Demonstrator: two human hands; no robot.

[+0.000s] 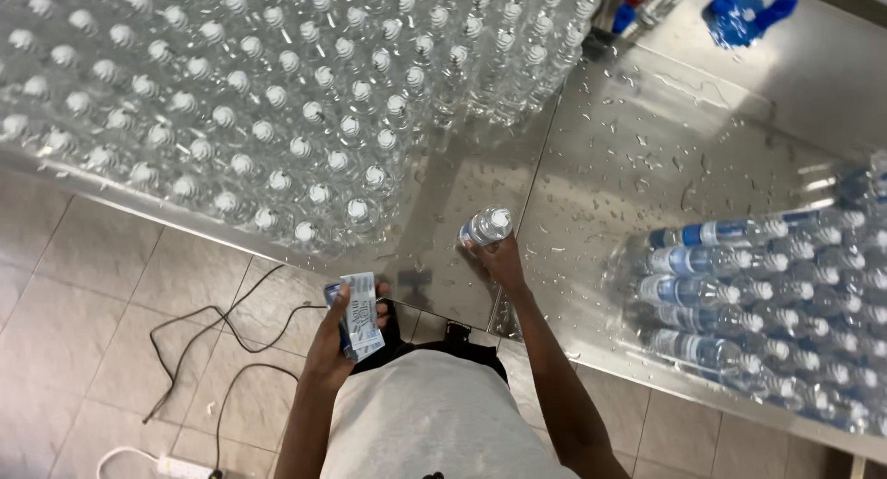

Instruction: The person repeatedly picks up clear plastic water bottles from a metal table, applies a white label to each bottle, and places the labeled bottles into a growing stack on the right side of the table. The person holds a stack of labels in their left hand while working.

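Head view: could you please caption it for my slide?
Right hand grips a bottle; left hand holds labels.

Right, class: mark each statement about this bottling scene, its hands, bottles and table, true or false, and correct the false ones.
1. The right hand grips a clear plastic bottle with a white cap. True.
2. The left hand is empty. False: it holds a stack of blue and white labels.
3. The upright clear capped bottles stand massed on the left part of the shiny metal table. True.
4. The labelled bottles at the right stand upright. False: they lie on their sides.
5. The metal table is dry. False: water drops are scattered over it.
6. Black cables lie on the tiled floor. True.
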